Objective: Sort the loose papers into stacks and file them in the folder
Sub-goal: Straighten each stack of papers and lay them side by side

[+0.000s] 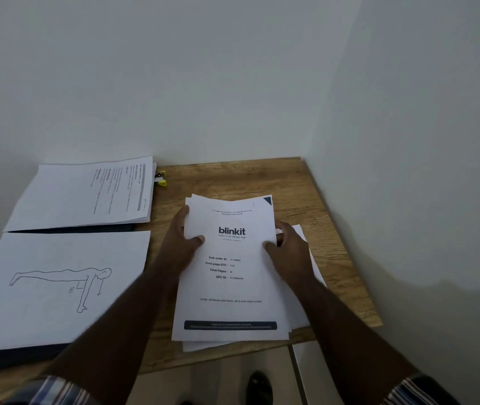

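The left hand (pixel 181 244) and right hand (pixel 288 247) pinch the side edges of a paper stack (pixel 230 287), thumbs on its top sheet, at the right of the table (pixel 306 185). Left lies an open folder (pixel 13 358) holding sheets, with a yellow clip (pixel 161 178) beyond.

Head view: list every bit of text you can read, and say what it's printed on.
All on the top sheet, held by left hand and right hand:
"blinkit"
"Sub-order ID -"
"First page OTP -"
"Total Pages -"
"UPC ID -"
"Order printouts and more, all in one simple order!"
Field values, dark footer bar: too small.
Text page: blurred.
Push-up drawing sheet: "90°".
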